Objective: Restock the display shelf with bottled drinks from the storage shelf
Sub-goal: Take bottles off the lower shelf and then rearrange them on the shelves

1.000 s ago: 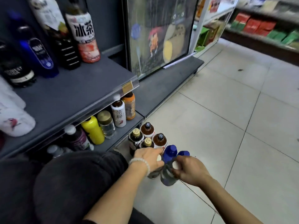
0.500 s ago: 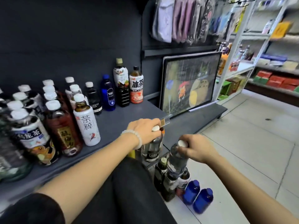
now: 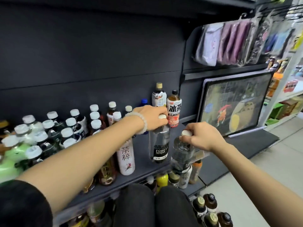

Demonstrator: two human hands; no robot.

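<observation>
**Stock record: dark display shelf, two soda bottles in hand**

1. Left hand (image 3: 153, 117): I see it gripping the white cap of a clear Forest Soda bottle (image 3: 159, 145), fingers (image 3: 162, 110) curled tight around the top. The bottle stands upright over the front part of the display shelf (image 3: 144, 164), just right of a white tea bottle (image 3: 126, 157); I cannot tell whether its base touches the shelf. A pale bead bracelet (image 3: 139, 122) sits on this wrist.

2. Right hand (image 3: 202, 135): fingers pinch the white cap of a second clear bottle (image 3: 182, 154). This bottle hangs tilted at the shelf's front right corner, its lower part in front of the shelf edge and apart from the first bottle.

3. Display shelf, rear: an iced tea bottle (image 3: 174, 108) with a black cap and a taller bottle with a tan cap (image 3: 159, 95) stand side by side against the back panel; a blue cap (image 3: 144, 101) shows behind the left hand.

4. Display shelf, left: a dense cluster of white-capped bottles (image 3: 65, 128).

5. Lower shelf (image 3: 195, 185): a yellow bottle (image 3: 162, 180) and an orange-capped bottle (image 3: 196, 171), among others.

6. Floor, bottom right: a group of dark-capped bottles (image 3: 209, 208).

7. Right of the shelf: a framed cartoon picture (image 3: 234, 105), leaning.
</observation>
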